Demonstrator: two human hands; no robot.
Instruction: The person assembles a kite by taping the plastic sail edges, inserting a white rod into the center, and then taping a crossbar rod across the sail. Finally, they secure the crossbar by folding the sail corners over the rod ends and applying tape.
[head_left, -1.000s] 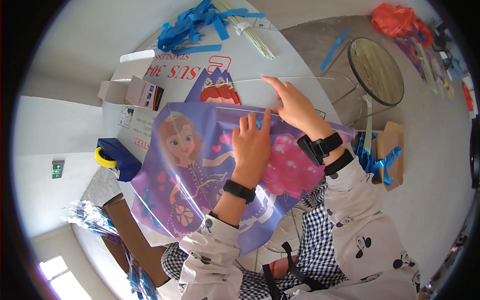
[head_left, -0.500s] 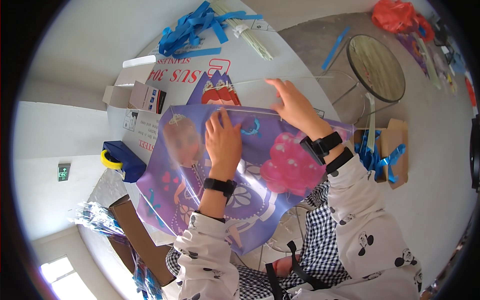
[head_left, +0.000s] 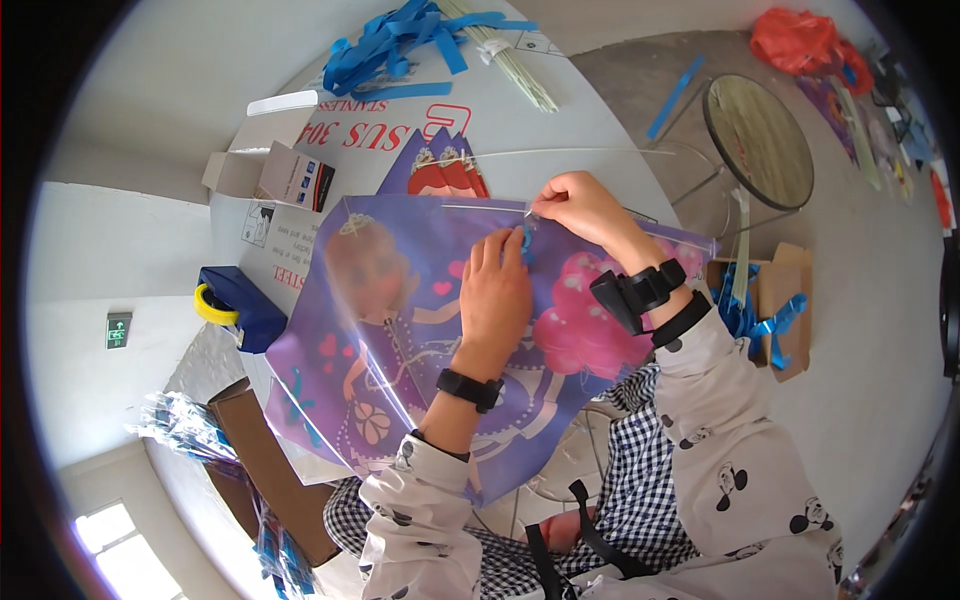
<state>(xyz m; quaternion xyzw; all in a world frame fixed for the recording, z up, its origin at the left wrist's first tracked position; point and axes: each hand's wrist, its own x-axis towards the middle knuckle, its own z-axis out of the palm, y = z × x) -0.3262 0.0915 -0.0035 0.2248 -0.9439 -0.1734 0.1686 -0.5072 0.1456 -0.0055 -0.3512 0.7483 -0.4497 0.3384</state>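
Note:
A purple plastic kite sheet (head_left: 440, 390), printed with a doll-like princess and pink balloons, spreads over the table's near edge and my lap. Flat on its upper middle rests my left hand (head_left: 497, 300), its fingers stretched out towards the top edge. My right hand (head_left: 585, 212) pinches at that edge with thumb and forefinger; a small whitish bit shows at the fingertips, too small to name. A thin white rod (head_left: 480, 208) runs along the edge to the pinch. Beyond it, more purple pieces with red-haired figures (head_left: 447, 178) lie stacked, crossed by a long thin rod (head_left: 580, 152).
Blue ribbons (head_left: 390, 50) and a bundle of pale rods (head_left: 515, 70) lie at the table's far end. To the left are an opened small box (head_left: 290, 178) and a blue tape dispenser (head_left: 245, 310). A round stool (head_left: 760, 130) and a ribbon-filled carton (head_left: 790, 300) stand right.
My left hand has slid to the right across the sheet. The right hand's fingers, spread before, have come down to the top edge and closed in a pinch.

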